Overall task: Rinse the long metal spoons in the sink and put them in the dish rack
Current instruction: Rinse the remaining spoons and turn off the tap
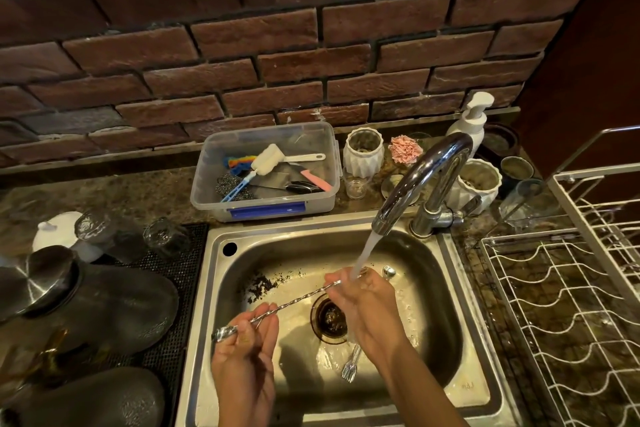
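Observation:
A long twisted metal spoon (298, 298) stretches across the steel sink (464, 388) between both hands. My left hand (246, 354) pinches its near end, with a large ring on one finger. My right hand (363, 302) closes around its far end under the water stream (363, 256) from the tap (426, 170). The spoon's bowl is hidden inside my right hand. A second metal utensil with a forked end (350, 366) lies on the sink floor below my right wrist. The white wire dish rack (568, 305) stands to the right of the sink.
Dark debris (259, 286) lies on the sink floor by the drain (330, 319). Behind the sink are a clear plastic box of brushes (266, 170), white jars (363, 149) and a soap pump (469, 121). Upturned glasses (162, 236) and dark pots (104, 305) sit on a mat at the left.

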